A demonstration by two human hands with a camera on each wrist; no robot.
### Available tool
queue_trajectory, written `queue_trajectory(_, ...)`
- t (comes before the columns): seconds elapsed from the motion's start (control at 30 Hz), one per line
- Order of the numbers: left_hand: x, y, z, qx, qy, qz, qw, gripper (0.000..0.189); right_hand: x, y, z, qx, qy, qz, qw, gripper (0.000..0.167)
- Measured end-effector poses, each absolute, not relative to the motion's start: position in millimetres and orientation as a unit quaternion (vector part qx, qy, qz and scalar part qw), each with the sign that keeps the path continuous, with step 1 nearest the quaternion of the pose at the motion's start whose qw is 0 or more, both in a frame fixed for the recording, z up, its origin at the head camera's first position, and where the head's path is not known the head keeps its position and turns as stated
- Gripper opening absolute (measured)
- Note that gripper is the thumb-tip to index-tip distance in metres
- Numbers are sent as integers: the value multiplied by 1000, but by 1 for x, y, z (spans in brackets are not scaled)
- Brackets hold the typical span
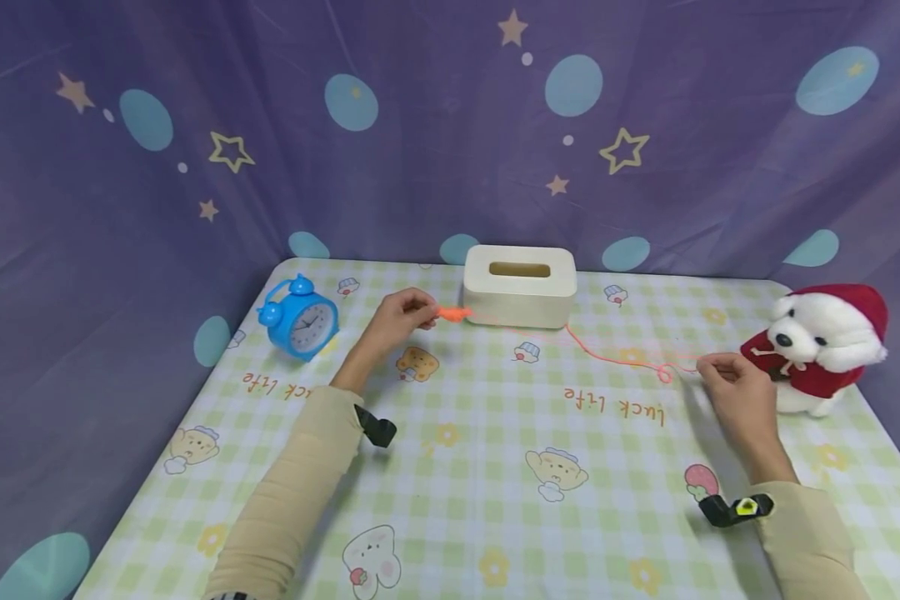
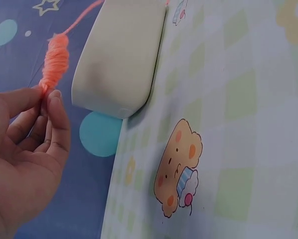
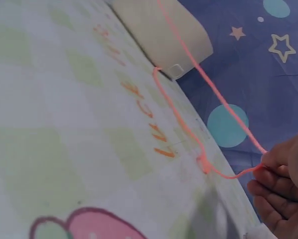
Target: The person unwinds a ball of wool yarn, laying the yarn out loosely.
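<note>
My left hand [image 1: 407,317] pinches one end of a small wound bundle of orange yarn [image 2: 56,62] between thumb and fingertips, held up off the table. From the bundle a yarn strand [image 3: 216,93] stretches across to my right hand [image 1: 738,392], which pinches it between thumb and forefinger. A loose tail [image 3: 176,112] hangs from the right fingertips, makes a small loop on the tablecloth and runs back to the corner of the cream tissue box [image 1: 520,300]. That box stands just behind the strand, near the left hand.
A blue alarm clock [image 1: 303,321] stands at the back left, left of the left hand. A white plush dog [image 1: 817,346] in red hat and clothes sits right beside the right hand. The checked tablecloth [image 1: 487,483] covers the table, and a purple curtain [image 1: 435,167] hangs behind.
</note>
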State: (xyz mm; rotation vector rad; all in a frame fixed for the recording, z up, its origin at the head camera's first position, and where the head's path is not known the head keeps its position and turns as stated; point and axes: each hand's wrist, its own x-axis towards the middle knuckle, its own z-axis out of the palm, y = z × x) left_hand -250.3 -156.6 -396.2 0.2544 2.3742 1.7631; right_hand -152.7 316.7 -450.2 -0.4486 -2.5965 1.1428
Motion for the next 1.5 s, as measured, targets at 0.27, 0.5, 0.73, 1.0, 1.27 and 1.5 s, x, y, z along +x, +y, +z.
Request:
queue_trajectory(0.27, -248, -151, -394, 117, 805, 574, 100, 18, -155, 313, -457, -116, -915, 365, 123, 33)
queue_trajectory(0.5, -248, -149, -394, 132, 809, 564, 103, 17, -158, 306, -455, -111, -918, 359, 124, 31)
queue_trajectory(0.73, -247, -147, -393, 135, 806, 566, 107, 17, -167, 282, -446, -77, -906, 393, 136, 29)
queue_trajectory(1.0, -248, -143, -392, 125, 813, 557, 110, 17, -186, 241, -444, -7, -899, 417, 137, 24)
queue_trajectory(1.27, -248, -139, -390, 123, 820, 549, 105, 17, -201, 193, -442, 76, -875, 459, 132, 20)
queue_trajectory(1.5, -247, -138, -389, 124, 817, 553, 108, 19, -210, 154, -438, 117, -849, 504, 107, 21)
